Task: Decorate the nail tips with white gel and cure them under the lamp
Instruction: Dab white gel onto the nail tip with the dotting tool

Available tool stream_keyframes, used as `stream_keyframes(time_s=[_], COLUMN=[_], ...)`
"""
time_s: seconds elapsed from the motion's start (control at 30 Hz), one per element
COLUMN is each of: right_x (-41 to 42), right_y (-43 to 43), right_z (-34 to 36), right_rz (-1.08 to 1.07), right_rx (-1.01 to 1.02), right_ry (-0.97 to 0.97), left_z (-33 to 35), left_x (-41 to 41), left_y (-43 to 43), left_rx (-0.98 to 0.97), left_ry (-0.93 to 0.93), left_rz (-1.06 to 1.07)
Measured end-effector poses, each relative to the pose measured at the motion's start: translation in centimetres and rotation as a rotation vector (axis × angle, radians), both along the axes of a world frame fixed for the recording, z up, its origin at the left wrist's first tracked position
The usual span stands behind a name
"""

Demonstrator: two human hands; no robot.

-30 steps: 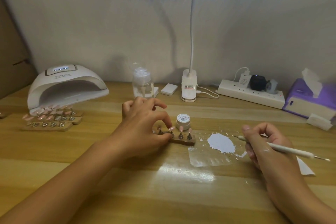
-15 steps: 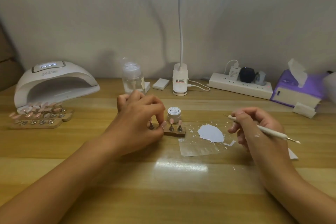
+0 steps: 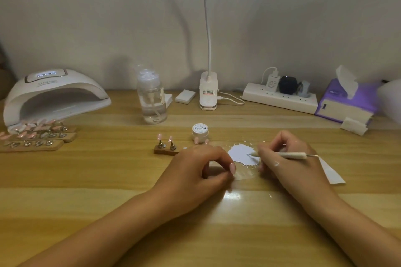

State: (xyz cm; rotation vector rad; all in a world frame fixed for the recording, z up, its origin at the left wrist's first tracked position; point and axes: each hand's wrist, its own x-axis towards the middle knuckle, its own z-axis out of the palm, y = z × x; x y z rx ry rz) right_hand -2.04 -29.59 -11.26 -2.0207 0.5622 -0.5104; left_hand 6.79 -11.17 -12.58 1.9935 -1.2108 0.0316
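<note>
My left hand (image 3: 201, 169) rests on the wooden table with curled fingers, pinching a pink nail tip (image 3: 232, 168) between thumb and forefinger. Behind it stands a small wooden holder (image 3: 165, 151) with pink nail tips on clips, its right half hidden by the hand. My right hand (image 3: 288, 165) grips a thin white dotting tool (image 3: 293, 155), whose point touches a puddle of white gel (image 3: 239, 154) on a clear film (image 3: 245, 174). A small white gel jar (image 3: 200, 130) sits just behind. The white curing lamp (image 3: 54, 97) stands at the far left.
Three more wooden holders with nail tips (image 3: 36, 136) lie before the curing lamp. Along the wall stand a clear pump bottle (image 3: 152, 97), a desk lamp's base (image 3: 208, 93), a power strip (image 3: 280, 97) and a purple tissue box (image 3: 345, 104). A white paper scrap (image 3: 331, 172) lies under my right wrist.
My left hand left the holder and moved right and nearer with a nail tip. My right hand swung the tool's point left into the white gel. The view tilted down.
</note>
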Motion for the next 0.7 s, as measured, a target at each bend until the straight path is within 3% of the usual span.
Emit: stream_keyframes(time_s=[0.7], right_x=[0.12], right_y=[0.63], right_z=[0.36], right_rz=[0.01], right_rx=[0.044], right_ry=[0.023], left_z=[-0.11], left_x=[0.25], left_y=[0.3], left_rx=[0.028], left_ry=[0.066], left_rz=[-0.02])
